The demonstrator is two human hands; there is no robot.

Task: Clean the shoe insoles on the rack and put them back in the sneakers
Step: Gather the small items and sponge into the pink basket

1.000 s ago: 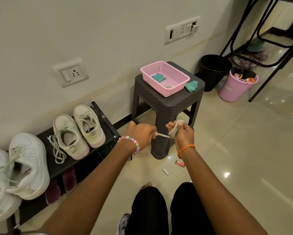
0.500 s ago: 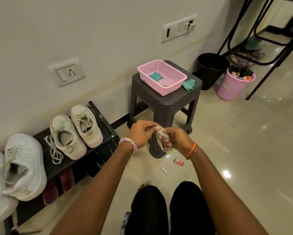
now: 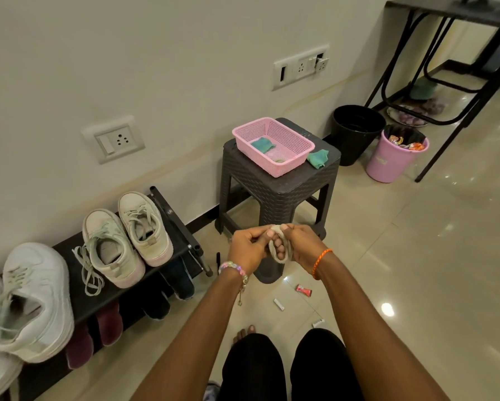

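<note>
While both hands are working in front of the stool (image 3: 275,183), I am noting that they are gripping one pale, floppy piece, which I judge to be an insole (image 3: 280,254). Left hand (image 3: 247,250) is pinching its upper edge; right hand (image 3: 302,247) is curling round it, fingers (image 3: 277,250) showing through the fold. Bent double as it is, its long axis is not readable.

Sneakers (image 3: 127,235) are lying to the left of the hands on the rack (image 3: 173,227), toes pointing toward the wall; left hand is nearer.

Counting: four sneakers on top, one insole in hand, one pink basket (image 3: 272,146), two teal cloths (image 3: 317,158), one in the basket and one beside it. Insoles inside the shoes: cannot tell.
</note>
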